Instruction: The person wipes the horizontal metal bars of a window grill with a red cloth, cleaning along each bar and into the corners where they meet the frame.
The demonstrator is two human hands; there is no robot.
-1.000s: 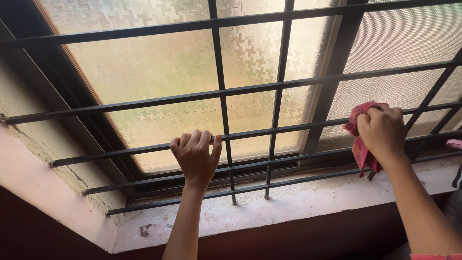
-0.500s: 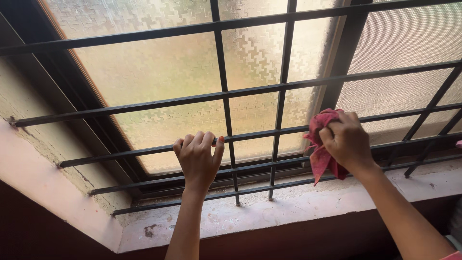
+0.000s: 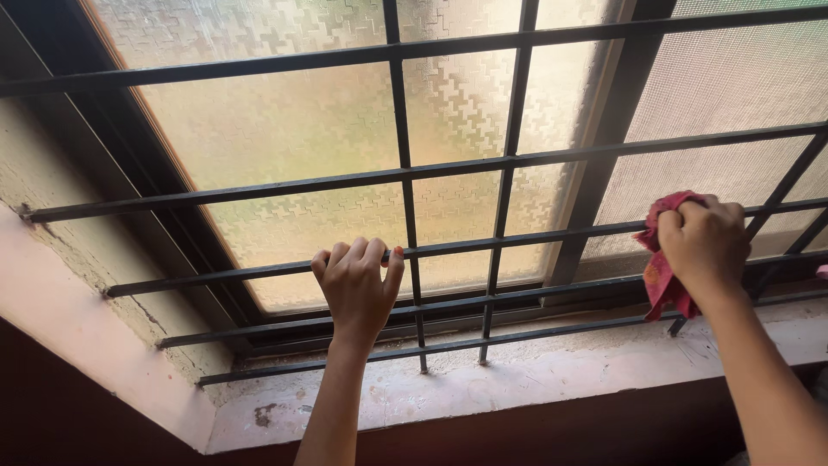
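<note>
A black metal window grille (image 3: 457, 168) with horizontal and vertical bars covers a frosted patterned glass window (image 3: 285, 138). My left hand (image 3: 358, 285) grips one of the lower horizontal bars near the middle. My right hand (image 3: 705, 242) is at the right, closed around a crumpled red cloth (image 3: 662, 272) that is pressed against a lower bar of the grille. Part of the cloth hangs below my fingers.
A worn pinkish window sill (image 3: 535, 380) runs under the grille, with chipped paint at its left. A rough plaster wall reveal (image 3: 78, 233) rises on the left. A dark window frame post (image 3: 604, 155) stands behind the bars, with mesh screen to its right.
My right hand with the red cloth slid left along the bar, then back to the right. My left hand stayed gripping the same bar.
</note>
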